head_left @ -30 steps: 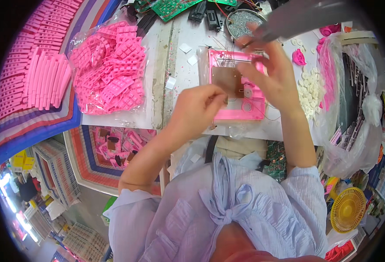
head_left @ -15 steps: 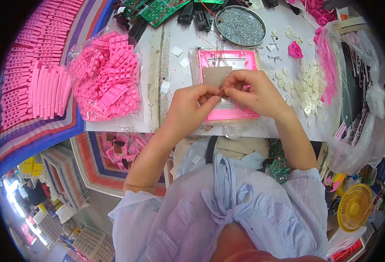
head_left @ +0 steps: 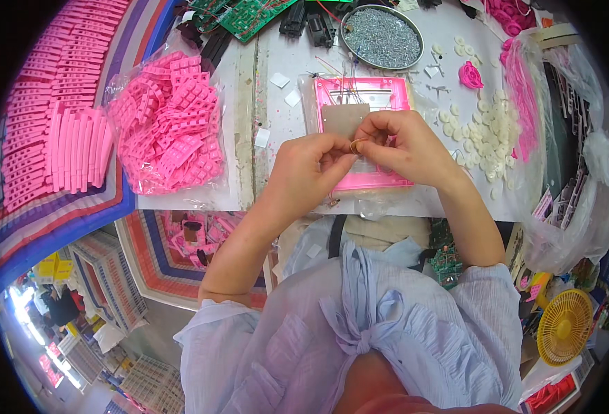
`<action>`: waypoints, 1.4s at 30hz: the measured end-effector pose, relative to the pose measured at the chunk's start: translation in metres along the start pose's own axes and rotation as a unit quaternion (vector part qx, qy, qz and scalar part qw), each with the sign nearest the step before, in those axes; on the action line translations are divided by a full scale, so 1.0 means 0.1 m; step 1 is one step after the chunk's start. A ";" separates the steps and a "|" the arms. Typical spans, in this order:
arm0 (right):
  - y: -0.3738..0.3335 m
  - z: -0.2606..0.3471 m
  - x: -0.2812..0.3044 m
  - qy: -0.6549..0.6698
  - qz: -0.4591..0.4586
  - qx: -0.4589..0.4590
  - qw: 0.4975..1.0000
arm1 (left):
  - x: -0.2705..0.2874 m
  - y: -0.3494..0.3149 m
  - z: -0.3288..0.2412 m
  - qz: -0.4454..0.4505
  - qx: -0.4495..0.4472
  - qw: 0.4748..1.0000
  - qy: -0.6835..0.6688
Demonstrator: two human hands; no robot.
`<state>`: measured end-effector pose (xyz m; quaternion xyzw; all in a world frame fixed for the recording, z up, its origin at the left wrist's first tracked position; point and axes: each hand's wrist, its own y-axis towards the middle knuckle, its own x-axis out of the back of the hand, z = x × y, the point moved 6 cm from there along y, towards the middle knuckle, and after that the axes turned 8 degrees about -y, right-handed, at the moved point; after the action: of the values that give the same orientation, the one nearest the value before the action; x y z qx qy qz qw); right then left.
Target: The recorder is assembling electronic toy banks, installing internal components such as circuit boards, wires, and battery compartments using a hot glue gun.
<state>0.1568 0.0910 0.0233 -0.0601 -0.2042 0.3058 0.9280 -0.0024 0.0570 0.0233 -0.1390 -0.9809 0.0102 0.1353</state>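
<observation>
Pink case (head_left: 373, 181) lies open under the fingertips of my left hand (head_left: 306, 163) and right hand (head_left: 402, 148), both pinched tight on what looks like thin wire (head_left: 355, 145), brown board (head_left: 344, 119) already laid over it but wires (head_left: 350, 90) beyond seemingly still loose.

Over the desk (head_left: 277, 127), a lane is being left between the bag of pink parts (head_left: 170, 131) and the left hand (head_left: 308, 169); only flat white squares (head_left: 262, 137) are being met there. Entry above the pink case (head_left: 377, 181) is being blocked by both hands, the right hand (head_left: 408, 148) included, and, at its far side, by loose wires (head_left: 349, 88). Beyond, the way is being barred by the screw dish (head_left: 382, 41). Rightward, room is being narrowed by white discs (head_left: 487, 131) and a plastic bag (head_left: 560, 238).
</observation>
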 end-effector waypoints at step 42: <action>-0.32 0.24 -0.15 -0.189 -0.246 0.199 0.929 | -0.20 -0.06 0.30 -0.024 0.109 0.934 -0.339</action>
<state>0.1534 0.0561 0.0473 0.2369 -0.3192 0.1076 0.9113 0.0064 0.0465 -0.0106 -0.0884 -0.9644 0.1606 -0.1908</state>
